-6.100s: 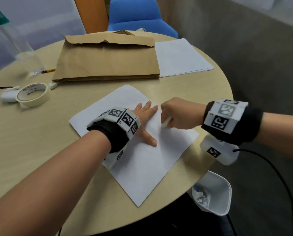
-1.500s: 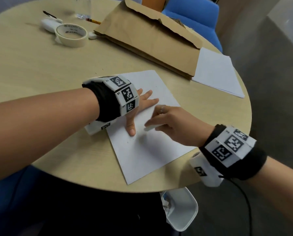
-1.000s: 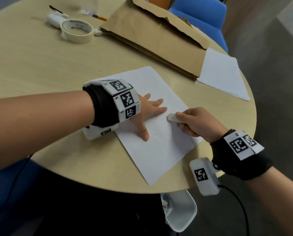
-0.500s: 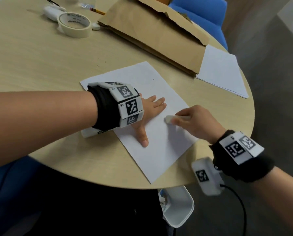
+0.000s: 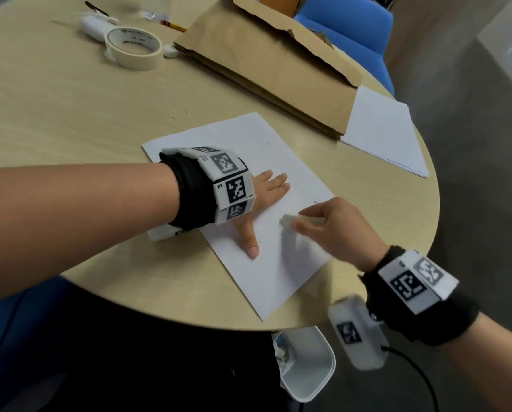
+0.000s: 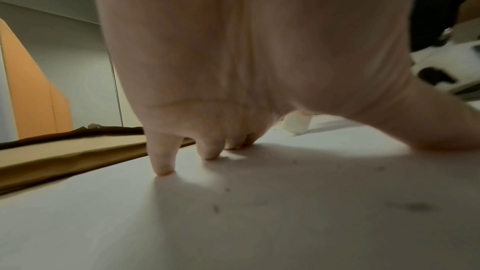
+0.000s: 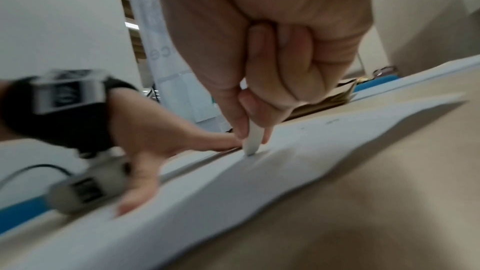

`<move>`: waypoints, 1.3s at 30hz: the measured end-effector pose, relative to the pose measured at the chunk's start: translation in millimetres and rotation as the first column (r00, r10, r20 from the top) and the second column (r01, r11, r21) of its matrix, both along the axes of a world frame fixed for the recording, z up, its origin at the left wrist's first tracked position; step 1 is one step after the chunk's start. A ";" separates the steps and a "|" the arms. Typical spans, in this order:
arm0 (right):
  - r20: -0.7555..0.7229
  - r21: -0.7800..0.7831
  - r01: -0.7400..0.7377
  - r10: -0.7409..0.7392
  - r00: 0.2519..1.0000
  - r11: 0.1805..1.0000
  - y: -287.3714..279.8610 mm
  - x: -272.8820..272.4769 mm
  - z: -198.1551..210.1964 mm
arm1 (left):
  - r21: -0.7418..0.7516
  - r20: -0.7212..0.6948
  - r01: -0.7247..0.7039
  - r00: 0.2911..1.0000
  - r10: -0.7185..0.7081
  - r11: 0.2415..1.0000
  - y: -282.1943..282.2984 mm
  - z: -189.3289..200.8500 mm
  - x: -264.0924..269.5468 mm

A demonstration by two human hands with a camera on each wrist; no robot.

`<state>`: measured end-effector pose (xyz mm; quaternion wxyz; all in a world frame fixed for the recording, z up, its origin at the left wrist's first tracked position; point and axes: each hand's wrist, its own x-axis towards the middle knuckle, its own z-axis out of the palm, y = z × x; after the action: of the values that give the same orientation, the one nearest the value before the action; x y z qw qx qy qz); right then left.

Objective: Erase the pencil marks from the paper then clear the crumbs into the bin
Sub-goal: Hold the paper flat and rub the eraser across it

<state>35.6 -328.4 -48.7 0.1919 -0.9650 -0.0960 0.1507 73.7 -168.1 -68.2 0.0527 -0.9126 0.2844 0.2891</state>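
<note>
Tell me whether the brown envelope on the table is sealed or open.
Open. The brown envelope lies flat on the table, its torn flap lifted at the top edge rather than stuck down.

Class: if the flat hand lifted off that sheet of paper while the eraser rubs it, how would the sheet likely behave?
The sheet looks thin and light, so it would probably slide or crumple under the eraser. The left hand pressing flat suggests this. One corner nears the table edge, so it might droop there.

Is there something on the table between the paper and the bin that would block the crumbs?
Nothing visible does. The paper reaches almost to the table edge, and the bin stands on the floor just below that edge.
</note>
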 end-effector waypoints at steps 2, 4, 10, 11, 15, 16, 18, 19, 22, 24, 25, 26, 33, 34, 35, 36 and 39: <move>-0.082 -0.009 -0.110 0.109 0.991 0.994 10.0 -18.7 -2.5 | -0.001 0.003 0.004 1.000 -0.004 1.000 0.3 -0.6 0.1; -0.146 -0.006 -0.137 0.135 0.980 0.990 11.3 -19.5 -1.2 | 0.002 0.006 0.008 1.000 -0.008 1.000 0.3 -0.9 0.0; -0.016 0.037 0.199 -0.199 0.980 0.979 -7.6 21.3 5.4 | -0.014 0.000 0.007 1.000 -0.007 1.000 1.8 0.7 -0.9; 0.002 0.017 0.166 -0.166 0.986 0.986 -4.6 16.8 4.6 | -0.012 0.001 0.009 1.000 -0.009 1.000 1.7 0.6 -0.9; -0.079 -0.007 -0.117 0.116 0.990 0.993 16.4 -19.9 -1.1 | 0.005 0.002 0.018 1.000 -0.018 1.000 1.4 -0.1 -0.1; -0.099 -0.007 -0.146 0.145 0.985 0.989 18.5 -22.5 -1.4 | 0.010 0.002 0.021 1.000 -0.021 1.000 1.3 -0.2 -0.2; -0.099 -0.034 -0.106 0.102 0.990 0.994 14.0 -12.5 0.2 | 0.011 -0.002 0.016 1.000 -0.016 1.000 1.5 -0.3 -0.7; -0.080 -0.052 -0.050 0.046 0.996 0.997 7.5 -3.2 1.5 | 0.006 -0.004 0.013 1.000 -0.013 1.000 2.0 -0.4 -0.3; -0.001 -0.084 0.149 -0.150 0.989 0.985 -14.2 21.4 7.2 | -0.017 -0.019 0.010 1.000 -0.010 1.000 3.6 -1.0 0.8; 0.033 -0.101 0.182 -0.179 0.983 0.978 -16.2 24.6 7.1 | -0.019 -0.021 0.010 1.000 -0.010 1.000 4.1 -1.5 1.0; 0.051 -0.114 0.153 -0.148 0.988 0.982 -11.2 20.2 6.5 | -0.014 -0.019 0.012 1.000 -0.012 1.000 3.7 -1.8 0.7; 0.060 -0.123 0.101 -0.094 0.994 0.987 -3.8 12.6 6.0 | -0.007 -0.016 0.014 1.000 -0.014 1.000 3.2 -2.0 0.7; -0.125 -0.064 -0.067 0.059 0.990 0.996 15.3 -9.3 8.8 | 0.009 -0.013 0.024 1.000 -0.024 1.000 2.4 -1.2 -0.1; -0.102 -0.069 -0.002 -0.005 0.995 0.998 7.4 0.1 9.4 | -0.002 -0.017 0.018 1.000 -0.018 1.000 3.1 -1.5 0.2; -0.082 -0.083 0.058 -0.065 0.995 0.995 -0.5 9.0 10.2 | -0.016 -0.024 0.011 1.000 -0.012 1.000 3.8 -1.6 0.1; -0.065 -0.103 0.108 -0.115 0.991 0.989 -7.4 16.1 11.3 | -0.029 -0.030 0.006 1.000 -0.007 1.000 4.3 -1.5 0.0; -0.021 -0.147 0.164 -0.169 0.985 0.975 -11.7 23.8 15.8 | -0.039 -0.034 0.004 0.999 -0.005 0.999 3.8 -1.8 0.0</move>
<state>59.5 -340.1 -32.9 0.1347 -0.9784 -0.0004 0.1566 73.7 -164.3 -70.1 0.0306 -0.9077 0.2930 0.2988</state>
